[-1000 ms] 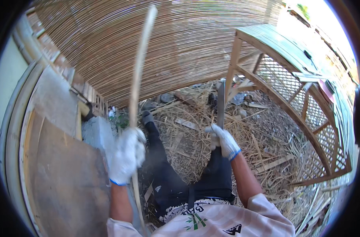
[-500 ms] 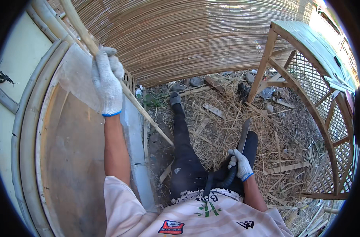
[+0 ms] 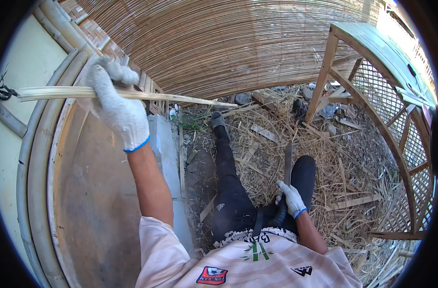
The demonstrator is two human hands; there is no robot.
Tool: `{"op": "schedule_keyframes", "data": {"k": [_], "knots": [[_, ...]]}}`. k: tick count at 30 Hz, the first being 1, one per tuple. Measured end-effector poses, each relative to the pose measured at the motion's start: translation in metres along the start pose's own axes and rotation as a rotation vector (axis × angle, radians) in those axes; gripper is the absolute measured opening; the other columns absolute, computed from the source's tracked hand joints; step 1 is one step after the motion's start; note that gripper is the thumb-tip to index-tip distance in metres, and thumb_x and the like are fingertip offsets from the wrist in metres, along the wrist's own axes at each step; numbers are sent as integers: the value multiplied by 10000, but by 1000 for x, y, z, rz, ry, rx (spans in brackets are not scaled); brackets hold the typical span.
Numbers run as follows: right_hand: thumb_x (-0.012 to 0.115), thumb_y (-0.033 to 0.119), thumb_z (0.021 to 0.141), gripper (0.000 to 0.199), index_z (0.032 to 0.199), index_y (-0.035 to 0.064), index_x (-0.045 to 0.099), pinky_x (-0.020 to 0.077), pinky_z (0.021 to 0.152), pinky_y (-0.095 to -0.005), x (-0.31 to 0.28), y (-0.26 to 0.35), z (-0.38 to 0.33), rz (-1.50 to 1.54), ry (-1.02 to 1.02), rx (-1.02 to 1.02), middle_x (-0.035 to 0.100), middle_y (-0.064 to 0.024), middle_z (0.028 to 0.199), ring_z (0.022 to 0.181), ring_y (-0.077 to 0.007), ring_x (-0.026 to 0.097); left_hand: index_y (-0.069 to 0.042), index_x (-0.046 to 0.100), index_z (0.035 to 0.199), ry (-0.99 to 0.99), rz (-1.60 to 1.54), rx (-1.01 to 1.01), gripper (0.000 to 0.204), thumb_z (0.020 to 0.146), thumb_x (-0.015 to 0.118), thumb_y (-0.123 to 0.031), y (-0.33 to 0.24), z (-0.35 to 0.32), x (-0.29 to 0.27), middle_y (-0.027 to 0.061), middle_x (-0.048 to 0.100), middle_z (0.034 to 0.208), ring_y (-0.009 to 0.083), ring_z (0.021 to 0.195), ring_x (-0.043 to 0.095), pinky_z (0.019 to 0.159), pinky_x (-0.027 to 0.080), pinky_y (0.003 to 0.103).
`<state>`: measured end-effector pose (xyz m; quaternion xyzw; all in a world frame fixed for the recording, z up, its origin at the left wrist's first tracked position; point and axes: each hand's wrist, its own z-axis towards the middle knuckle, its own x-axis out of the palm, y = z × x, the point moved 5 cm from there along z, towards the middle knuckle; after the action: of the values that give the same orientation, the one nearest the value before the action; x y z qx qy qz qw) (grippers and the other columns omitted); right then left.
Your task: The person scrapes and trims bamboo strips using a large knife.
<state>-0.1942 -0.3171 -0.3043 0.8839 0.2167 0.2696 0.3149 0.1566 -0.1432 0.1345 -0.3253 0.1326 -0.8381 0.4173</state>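
My left hand point(image 3: 120, 110), in a white knitted glove with a blue cuff, is raised at the left with its fingers curled round a long pale bamboo strip point(image 3: 180, 99). The strip lies nearly level across the view. Its left end shows several fine parallel lines, so I cannot tell whether it is one piece or a thin bundle; the right end tapers. By my right thigh, my gloved right hand point(image 3: 292, 198) is closed on a machete point(image 3: 288, 163). Its dark blade points away from me, and its dark curved handle lies against my lap.
A woven bamboo screen point(image 3: 238, 43) stands ahead. At the right is a wooden frame point(image 3: 331, 53) with lattice. On my left lie a brown board point(image 3: 99, 192) and bamboo poles point(image 3: 36, 192). Shavings point(image 3: 262, 158) and offcuts litter the ground between my legs.
The bamboo strip has swung from a steep slant to nearly level, and my left hand has shifted left and turned. The machete blade has tilted slightly left, still in my right hand.
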Motion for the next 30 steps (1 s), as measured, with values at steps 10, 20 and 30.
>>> {"op": "schedule_keyframes", "data": {"k": [10, 20, 30], "knots": [[616, 270, 1014, 405, 1332, 31, 544, 500, 535, -298, 28, 25, -42, -24, 33, -177, 541, -14, 722, 597, -122, 547, -62, 519, 943, -62, 226, -3, 314, 1049, 489, -356, -5, -67, 14, -37, 318, 689, 80, 587, 295, 511, 253, 263], [520, 392, 1042, 357, 1063, 45, 602, 495, 595, -376, 118, 68, -82, -590, 298, -395, 584, -100, 715, 597, -198, 624, -124, 412, 739, -19, 237, -323, 533, 1082, 346, -527, 12, -132, 10, -37, 263, 551, 88, 470, 233, 456, 212, 278], [371, 331, 1037, 360, 988, 24, 553, 495, 749, -510, 157, 72, -8, -951, 348, -702, 619, -262, 826, 876, -456, 641, -103, 420, 724, 224, 21, -253, 572, 1092, 292, -522, -7, -200, 37, -7, 317, 555, 106, 457, 263, 461, 237, 288]]}}
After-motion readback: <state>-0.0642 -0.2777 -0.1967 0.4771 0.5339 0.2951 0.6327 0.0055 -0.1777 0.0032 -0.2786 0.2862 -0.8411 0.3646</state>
